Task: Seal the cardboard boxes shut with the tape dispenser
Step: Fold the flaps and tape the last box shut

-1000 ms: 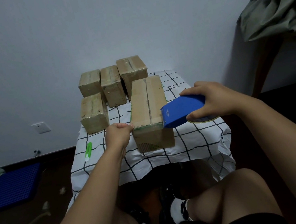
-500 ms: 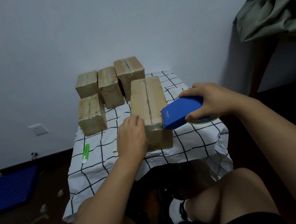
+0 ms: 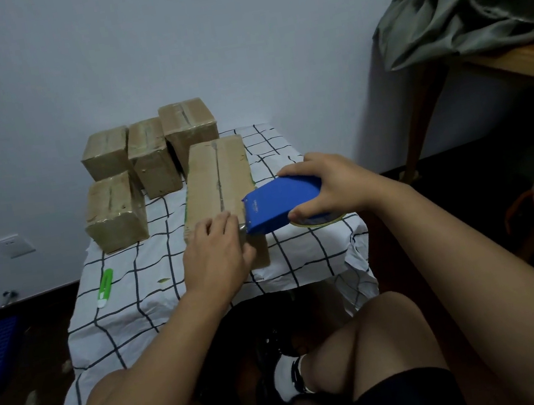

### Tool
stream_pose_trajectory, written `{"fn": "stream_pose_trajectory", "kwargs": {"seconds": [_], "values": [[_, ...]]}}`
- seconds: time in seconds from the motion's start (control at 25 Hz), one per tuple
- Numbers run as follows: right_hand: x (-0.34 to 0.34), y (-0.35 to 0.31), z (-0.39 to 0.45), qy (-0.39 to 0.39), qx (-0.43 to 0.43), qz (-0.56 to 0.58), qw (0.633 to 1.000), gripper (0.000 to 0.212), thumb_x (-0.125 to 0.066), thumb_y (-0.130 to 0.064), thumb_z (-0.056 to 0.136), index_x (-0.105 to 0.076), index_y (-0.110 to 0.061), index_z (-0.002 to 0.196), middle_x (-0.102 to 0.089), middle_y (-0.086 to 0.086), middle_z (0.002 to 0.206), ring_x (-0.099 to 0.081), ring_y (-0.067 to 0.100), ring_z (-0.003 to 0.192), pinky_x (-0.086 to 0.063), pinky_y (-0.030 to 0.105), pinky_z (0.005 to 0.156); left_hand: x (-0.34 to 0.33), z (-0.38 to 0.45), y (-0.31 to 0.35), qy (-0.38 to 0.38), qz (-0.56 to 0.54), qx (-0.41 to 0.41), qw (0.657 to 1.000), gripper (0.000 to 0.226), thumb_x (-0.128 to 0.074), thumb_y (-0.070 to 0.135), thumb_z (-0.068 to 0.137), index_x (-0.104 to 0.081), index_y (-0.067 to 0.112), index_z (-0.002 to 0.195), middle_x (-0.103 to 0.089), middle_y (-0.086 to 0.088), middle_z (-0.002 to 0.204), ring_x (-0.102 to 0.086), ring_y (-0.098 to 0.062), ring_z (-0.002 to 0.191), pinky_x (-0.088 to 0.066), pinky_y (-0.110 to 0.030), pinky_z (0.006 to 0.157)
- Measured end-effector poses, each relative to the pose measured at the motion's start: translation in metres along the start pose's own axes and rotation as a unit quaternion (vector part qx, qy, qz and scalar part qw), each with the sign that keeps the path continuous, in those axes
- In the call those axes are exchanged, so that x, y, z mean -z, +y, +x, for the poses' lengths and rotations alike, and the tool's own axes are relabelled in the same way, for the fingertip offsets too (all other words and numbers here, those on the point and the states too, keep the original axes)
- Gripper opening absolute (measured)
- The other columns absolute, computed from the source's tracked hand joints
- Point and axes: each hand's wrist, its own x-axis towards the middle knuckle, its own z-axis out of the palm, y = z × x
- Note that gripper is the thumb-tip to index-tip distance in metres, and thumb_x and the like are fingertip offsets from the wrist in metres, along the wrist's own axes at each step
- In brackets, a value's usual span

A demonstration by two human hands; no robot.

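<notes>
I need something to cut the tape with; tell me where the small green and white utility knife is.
In the head view, the small green and white utility knife lies on the checked tablecloth near its left edge, in front of the nearest small cardboard box and left of the left hand.

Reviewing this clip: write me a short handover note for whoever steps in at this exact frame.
Right hand grips the blue tape dispenser, its front edge at the near end of the long box.
Left hand lies flat on that box's near end, fingers straight, beside the dispenser's edge.
Four smaller boxes stand behind on the checked cloth; they look glossy, probably taped already.
Green utility knife lies at the cloth's left.
Left: the long box's centre seam looks untaped.
</notes>
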Motion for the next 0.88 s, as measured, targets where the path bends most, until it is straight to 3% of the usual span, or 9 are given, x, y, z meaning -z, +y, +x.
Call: {"fn": "stream_pose_trajectory", "kwargs": {"seconds": [0.2, 0.44, 0.6, 0.88], "values": [[-0.008, 0.01, -0.002, 0.009, -0.006, 0.045, 0.999, 0.067, -0.073, -0.061, 0.074, -0.052, -0.042, 0.135, -0.049, -0.012, 0.105, -0.049, 0.009, 0.098, -0.042, 0.028, 0.08, -0.011, -0.004, -0.003, 0.015, 0.002, -0.016, 1.0, 0.054, -0.065, 0.048, 0.081, -0.054, 0.019, 0.125, -0.059, -0.003, 0.123, -0.053, -0.034, 0.104, -0.049, -0.047, 0.082], [0.006, 0.037, -0.022, 0.015, -0.048, 0.113, 0.992, 0.06, -0.082, -0.045, 0.075, -0.059, -0.039, 0.13, -0.056, -0.012, 0.111, -0.054, 0.012, 0.105, -0.045, 0.034, 0.097, -0.01, -0.002, 0.004, 0.047, 0.012, 0.003, 0.999, 0.043, -0.065, 0.052, 0.082, -0.062, 0.019, 0.11, -0.064, -0.004, 0.113, -0.054, -0.033, 0.099, -0.049, -0.043, 0.079], [0.009, 0.034, -0.025, 0.015, -0.033, 0.078, 0.996, 0.061, -0.08, -0.046, 0.077, -0.058, -0.036, 0.133, -0.051, -0.014, 0.103, -0.052, 0.014, 0.102, -0.042, 0.03, 0.089, -0.009, 0.003, 0.016, 0.029, 0.014, 0.032, 0.999, 0.047, -0.062, 0.058, 0.083, -0.06, 0.016, 0.104, -0.064, -0.008, 0.107, -0.053, -0.037, 0.098, -0.047, -0.047, 0.085], [0.014, 0.025, -0.019, -0.011, -0.016, 0.007, 1.0, 0.061, -0.076, -0.049, 0.079, -0.056, -0.035, 0.135, -0.047, -0.006, 0.102, -0.048, 0.017, 0.098, -0.044, 0.034, 0.088, -0.021, -0.005, 0.005, 0.015, 0.046, -0.017, 0.999, 0.055, -0.066, 0.045, 0.085, -0.051, 0.03, 0.136, -0.057, -0.018, 0.126, -0.048, -0.044, 0.113, -0.037, -0.059, 0.098]]}}
